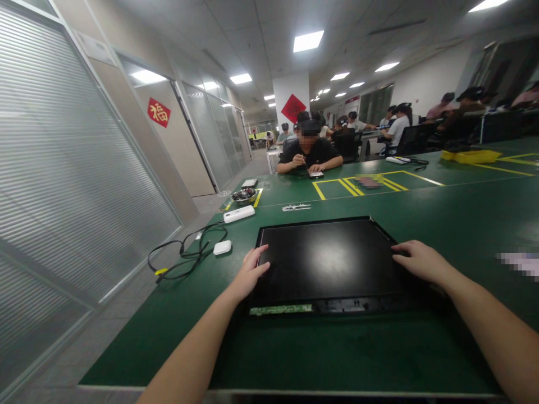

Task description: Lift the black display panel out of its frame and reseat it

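A black flat display panel (324,261) lies face up on the green table before me, its dark screen catching a round glare. Along its near edge runs a narrow green circuit board (281,310) inside the black frame. My left hand (249,273) grips the panel's left side, with thumb and fingertips at the frame and the other fingers partly hidden. On the right side, my right hand (419,261) holds the opposite edge, its thumb and forefinger showing and the lower fingers in shadow.
Left of the panel lie a white earbud case (222,247), a white power strip (239,214) and looped black cable (185,252). Beyond are thin white pieces (296,207), a bowl of small parts (244,194) and a yellow tray (470,156). A person (310,148) works across the table.
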Action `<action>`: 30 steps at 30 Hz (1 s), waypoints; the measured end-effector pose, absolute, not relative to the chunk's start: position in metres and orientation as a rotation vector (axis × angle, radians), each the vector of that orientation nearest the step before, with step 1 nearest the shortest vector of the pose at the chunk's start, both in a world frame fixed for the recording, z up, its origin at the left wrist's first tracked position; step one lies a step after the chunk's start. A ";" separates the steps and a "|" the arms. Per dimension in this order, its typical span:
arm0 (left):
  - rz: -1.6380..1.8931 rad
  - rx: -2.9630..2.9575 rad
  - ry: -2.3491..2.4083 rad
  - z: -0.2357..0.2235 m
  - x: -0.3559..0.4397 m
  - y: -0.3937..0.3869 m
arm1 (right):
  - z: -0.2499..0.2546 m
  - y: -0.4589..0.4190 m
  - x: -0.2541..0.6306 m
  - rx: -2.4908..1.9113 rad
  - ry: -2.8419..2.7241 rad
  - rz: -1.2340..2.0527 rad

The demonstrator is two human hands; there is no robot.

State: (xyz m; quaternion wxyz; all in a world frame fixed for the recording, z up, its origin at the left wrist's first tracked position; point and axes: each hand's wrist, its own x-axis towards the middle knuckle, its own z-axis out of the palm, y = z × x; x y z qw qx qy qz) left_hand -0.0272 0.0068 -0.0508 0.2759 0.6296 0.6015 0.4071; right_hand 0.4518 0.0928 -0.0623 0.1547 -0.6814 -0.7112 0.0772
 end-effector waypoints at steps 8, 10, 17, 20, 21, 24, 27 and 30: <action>0.878 1.947 1.740 -0.045 -0.024 0.001 | -0.064 0.094 0.453 -1.958 -2.054 0.196; 0.814 1.978 1.758 -0.046 -0.024 0.000 | -0.066 0.095 0.454 -1.959 -2.048 0.192; 0.751 2.041 1.779 -0.047 -0.027 -0.001 | -0.070 0.096 0.456 -1.951 -2.044 0.221; 0.769 2.045 1.795 -0.047 -0.027 -0.001 | -0.071 0.098 0.458 -1.941 -2.040 0.233; 0.777 2.043 1.806 -0.047 -0.027 -0.001 | -0.072 0.099 0.459 -1.938 -2.034 0.226; 0.799 2.024 1.882 -0.047 -0.028 0.002 | -0.074 0.102 0.461 -1.930 -2.020 0.180; 0.784 1.974 2.039 -0.047 -0.033 0.007 | -0.074 0.101 0.460 -1.947 -2.027 0.132; 0.703 1.899 2.209 -0.047 -0.039 0.010 | -0.072 0.099 0.456 -1.969 -2.051 0.102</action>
